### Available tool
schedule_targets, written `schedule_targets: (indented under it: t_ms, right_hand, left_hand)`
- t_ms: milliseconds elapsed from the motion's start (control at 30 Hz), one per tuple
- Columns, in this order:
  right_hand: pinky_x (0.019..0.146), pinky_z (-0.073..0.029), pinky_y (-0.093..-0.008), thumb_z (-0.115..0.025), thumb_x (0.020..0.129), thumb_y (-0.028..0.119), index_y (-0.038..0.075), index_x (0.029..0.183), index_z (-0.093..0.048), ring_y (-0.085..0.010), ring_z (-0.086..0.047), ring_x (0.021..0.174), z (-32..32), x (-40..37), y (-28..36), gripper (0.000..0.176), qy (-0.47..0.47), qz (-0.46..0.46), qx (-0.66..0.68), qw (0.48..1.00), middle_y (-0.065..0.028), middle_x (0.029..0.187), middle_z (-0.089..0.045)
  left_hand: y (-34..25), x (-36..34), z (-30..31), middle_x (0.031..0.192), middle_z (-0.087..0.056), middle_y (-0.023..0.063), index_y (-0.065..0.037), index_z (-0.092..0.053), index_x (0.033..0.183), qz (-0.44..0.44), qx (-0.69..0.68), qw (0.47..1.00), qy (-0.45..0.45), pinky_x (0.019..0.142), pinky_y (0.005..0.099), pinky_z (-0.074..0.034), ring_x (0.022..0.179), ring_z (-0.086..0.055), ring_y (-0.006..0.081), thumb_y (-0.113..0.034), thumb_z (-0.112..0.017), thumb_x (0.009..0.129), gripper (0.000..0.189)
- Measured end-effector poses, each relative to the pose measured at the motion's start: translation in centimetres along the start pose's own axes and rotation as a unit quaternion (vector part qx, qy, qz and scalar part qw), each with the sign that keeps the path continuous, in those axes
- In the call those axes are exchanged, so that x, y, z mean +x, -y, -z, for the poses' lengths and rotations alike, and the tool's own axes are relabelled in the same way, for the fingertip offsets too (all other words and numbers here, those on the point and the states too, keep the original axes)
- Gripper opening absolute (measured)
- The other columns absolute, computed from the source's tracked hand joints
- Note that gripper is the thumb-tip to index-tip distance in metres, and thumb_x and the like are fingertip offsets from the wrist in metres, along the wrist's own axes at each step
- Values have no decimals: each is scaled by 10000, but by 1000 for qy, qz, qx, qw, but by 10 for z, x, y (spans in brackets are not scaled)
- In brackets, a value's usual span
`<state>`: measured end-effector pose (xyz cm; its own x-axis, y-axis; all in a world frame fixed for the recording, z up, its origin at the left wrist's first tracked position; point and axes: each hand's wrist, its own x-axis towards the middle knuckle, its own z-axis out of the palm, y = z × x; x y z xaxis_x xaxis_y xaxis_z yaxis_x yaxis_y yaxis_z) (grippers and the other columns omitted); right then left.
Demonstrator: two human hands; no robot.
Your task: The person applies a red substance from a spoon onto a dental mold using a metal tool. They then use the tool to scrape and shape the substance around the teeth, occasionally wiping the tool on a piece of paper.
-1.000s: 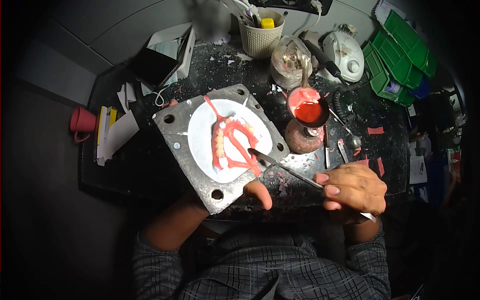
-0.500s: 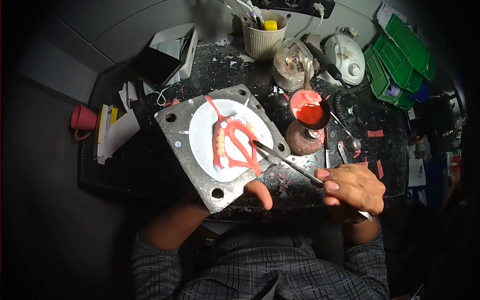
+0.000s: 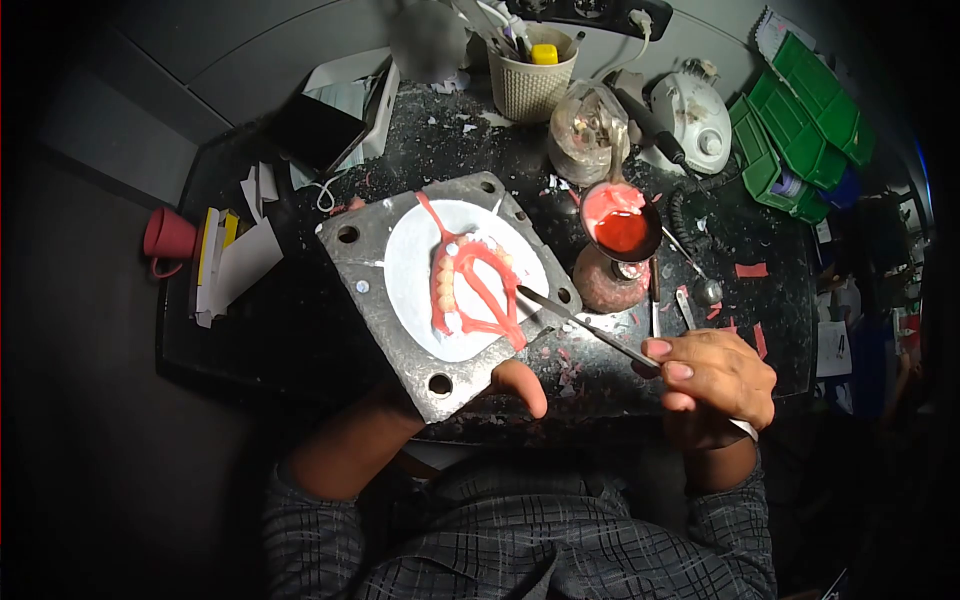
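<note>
My left hand point(image 3: 519, 388) supports a square metal denture flask half point(image 3: 402, 355) from below, tilted. Only its thumb shows past the near edge; the other fingers are hidden underneath. White plaster point(image 3: 410, 245) fills the flask. Set in it is a wax denture point(image 3: 446, 285) with a row of teeth and strips of pink-red wax running to the plaster's edge. Between thumb and fingers, my right hand point(image 3: 722, 378) grips a slim wax knife point(image 3: 595, 330). Its blade tip is right at the wax on the denture's right side.
A pan of melted red wax point(image 3: 622, 236) sits above a burner point(image 3: 606, 285) right of the flask. Behind are a bagged jar point(image 3: 585, 140), a pen basket point(image 3: 530, 90) and a white motor unit point(image 3: 693, 125). Green bins point(image 3: 800, 125) stand right, a pink mug point(image 3: 168, 238) left. Wax scraps litter the bench.
The wax knife and my right hand have shifted slightly right, the tip sliding outward along the denture's right side. The flask has moved a touch to the right in view.
</note>
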<state>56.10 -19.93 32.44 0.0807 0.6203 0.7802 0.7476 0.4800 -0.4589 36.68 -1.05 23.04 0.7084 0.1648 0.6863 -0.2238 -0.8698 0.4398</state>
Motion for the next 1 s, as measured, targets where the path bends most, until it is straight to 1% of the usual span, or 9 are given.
schedule_targets:
  t_ms: [200,267,600,667,800,867,933,967,1000]
  right_hand:
    - [598,-587,-284,-823,831,110,-2,963,-730,-212,-749,708,1,-1,0,196,23,-6,10,1000,-162,933,-768]
    - [606,-588,-292,-822,832,107,7,972,-732,-210,-752,725,1,-3,-1,195,16,5,65,998,-165,948,-769]
    - [592,-577,-282,-825,830,120,16,981,-735,-212,-751,721,0,-3,-1,204,13,3,63,998,-156,947,-772]
    - [570,-574,-276,-825,831,123,10,977,-733,-218,-745,688,-1,-2,-1,206,2,-9,17,1000,-159,940,-771]
    - [575,-571,-285,-802,862,135,22,972,-728,-214,-742,692,4,-3,2,175,6,-14,84,996,-150,922,-770]
    - [577,-579,-280,-725,949,226,12,938,-666,-219,-731,658,11,-4,1,222,-16,-2,38,999,-149,861,-760]
    - [571,-564,-277,-646,1005,258,6,916,-630,-213,-718,664,5,-9,-3,268,-130,-39,52,989,-148,795,-732]
    - [547,-533,-265,-579,1042,254,-13,933,-600,-203,-677,667,12,-11,-6,289,-125,-38,15,991,-147,774,-679]
    - [522,-495,-255,-545,1058,258,-30,957,-573,-179,-611,657,7,-7,-7,306,-175,-43,30,983,-154,817,-624]
  left_hand:
    - [4,2,-7,1566,-228,281,-49,15,1584,9,17,1000,-17,1204,547,-245,1450,-311,400,-822,-835,426,1631]
    - [4,3,-6,1567,-226,281,-52,16,1584,14,23,999,-21,1204,547,-244,1451,-309,401,-821,-836,426,1631]
    - [-2,9,3,1575,-213,285,-66,25,1588,27,22,999,-22,1208,548,-238,1457,-301,402,-815,-842,425,1633]
    - [1,9,-2,1576,-210,285,-69,27,1589,24,21,999,-28,1208,548,-237,1458,-299,402,-814,-843,425,1633]
    - [-1,13,5,1579,-205,287,-75,30,1591,26,-11,999,-27,1210,548,-235,1461,-296,402,-812,-846,425,1634]
    - [-5,16,10,1580,-202,287,-77,32,1592,31,-41,998,-24,1210,548,-234,1462,-295,403,-811,-847,425,1634]
    - [-8,21,15,1582,-200,288,-80,34,1592,44,-96,994,-27,1211,548,-232,1463,-293,403,-809,-848,425,1635]
    - [-8,22,16,1583,-198,288,-82,34,1593,55,-132,989,-30,1211,548,-232,1464,-292,403,-809,-849,425,1635]
    - [-9,23,16,1583,-197,289,-83,35,1593,67,-178,981,-48,1212,548,-231,1464,-291,403,-808,-849,425,1635]
